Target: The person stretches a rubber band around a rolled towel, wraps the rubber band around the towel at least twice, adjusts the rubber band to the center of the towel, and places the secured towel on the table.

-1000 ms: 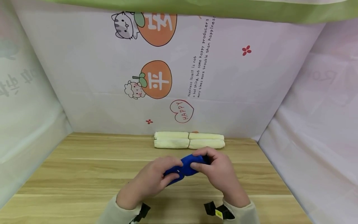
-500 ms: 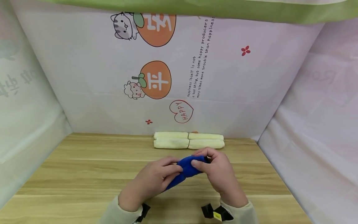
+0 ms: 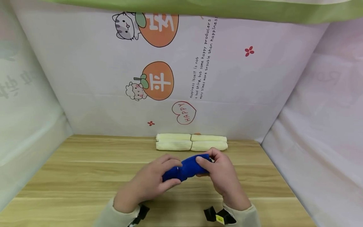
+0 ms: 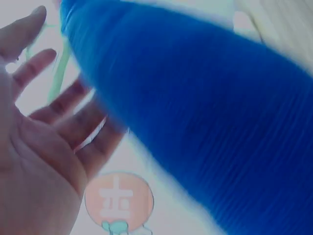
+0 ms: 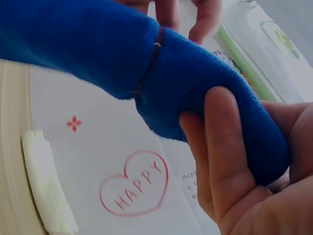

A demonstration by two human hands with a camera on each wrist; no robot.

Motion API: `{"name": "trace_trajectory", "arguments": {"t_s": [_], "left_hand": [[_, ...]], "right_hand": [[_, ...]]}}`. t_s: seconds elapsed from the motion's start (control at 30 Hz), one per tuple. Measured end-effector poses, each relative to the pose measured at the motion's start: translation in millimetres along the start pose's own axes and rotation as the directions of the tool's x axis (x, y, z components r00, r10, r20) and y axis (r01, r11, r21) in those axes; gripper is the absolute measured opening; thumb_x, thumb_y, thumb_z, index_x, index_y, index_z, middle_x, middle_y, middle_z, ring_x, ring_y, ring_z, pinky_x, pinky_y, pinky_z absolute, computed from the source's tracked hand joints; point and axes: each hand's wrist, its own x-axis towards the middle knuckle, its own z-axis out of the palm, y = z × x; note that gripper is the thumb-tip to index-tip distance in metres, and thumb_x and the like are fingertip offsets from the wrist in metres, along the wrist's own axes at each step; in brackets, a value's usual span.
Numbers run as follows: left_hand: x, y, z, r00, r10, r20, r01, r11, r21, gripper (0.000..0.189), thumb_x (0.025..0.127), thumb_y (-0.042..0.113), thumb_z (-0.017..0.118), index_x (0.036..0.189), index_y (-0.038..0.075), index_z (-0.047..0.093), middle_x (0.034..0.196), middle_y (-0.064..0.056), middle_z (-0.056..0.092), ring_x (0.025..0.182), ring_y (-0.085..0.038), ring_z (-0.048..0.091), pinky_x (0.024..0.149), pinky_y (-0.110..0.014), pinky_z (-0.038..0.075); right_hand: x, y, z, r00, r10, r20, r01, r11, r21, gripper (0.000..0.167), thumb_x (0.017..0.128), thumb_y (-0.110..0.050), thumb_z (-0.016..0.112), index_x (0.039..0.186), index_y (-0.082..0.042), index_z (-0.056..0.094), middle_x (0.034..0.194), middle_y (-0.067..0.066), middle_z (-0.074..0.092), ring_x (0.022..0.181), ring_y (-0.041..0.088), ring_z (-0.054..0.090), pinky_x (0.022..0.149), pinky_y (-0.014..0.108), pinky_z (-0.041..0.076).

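Note:
A blue rolled towel (image 3: 193, 167) is held above the table between both hands in the head view. A thin dark elastic band (image 5: 150, 63) circles its middle, pinching it into a slight waist. My right hand (image 3: 224, 176) grips the right end, thumb on the near side, fingers wrapped behind. My left hand (image 3: 148, 178) is around the left part, near the band. Its fingers (image 4: 68, 100) look spread and loosely extended in the left wrist view, some hidden behind the towel, with the thumb away from the cloth.
Two pale yellow rolled towels (image 3: 174, 145), each with a dark band round its middle, lie side by side at the back of the wooden table (image 3: 85, 170). White printed cloth walls (image 3: 227, 78) enclose the back and sides.
The left fingers pinched near the band half a second ago and have since spread apart, with the hand a little further left. The right hand keeps its grip; the towel has turned slightly.

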Motion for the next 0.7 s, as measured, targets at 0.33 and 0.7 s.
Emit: {"name": "trace_trajectory", "arguments": {"t_s": [0.33,0.7], "left_hand": [[0.2,-0.5,4.4,0.995,-0.098,0.029,0.098,0.995,-0.007,0.029,0.094,0.018,0.072,0.12,0.014,0.059,0.119,0.001,0.062,0.104,-0.014,0.06,0.088,-0.04,0.052],[0.5,-7.1,6.0,0.999,0.036,0.005,-0.035,0.995,-0.09,0.039,0.094,0.008,0.069,0.128,0.019,0.055,0.126,0.002,0.058,0.111,-0.014,0.058,0.09,-0.037,0.051]], "right_hand": [[0.9,6,-18,0.916,-0.235,0.325,0.339,0.887,-0.315,0.041,0.09,-0.023,0.077,0.128,-0.021,0.062,0.131,0.009,0.055,0.108,0.029,0.06,0.081,0.041,0.055],[-1.2,2,-17,0.973,-0.217,0.079,0.231,0.908,-0.351,0.017,0.083,-0.016,0.083,0.1,-0.017,0.078,0.105,0.001,0.07,0.091,0.021,0.065,0.073,0.033,0.056]]}}
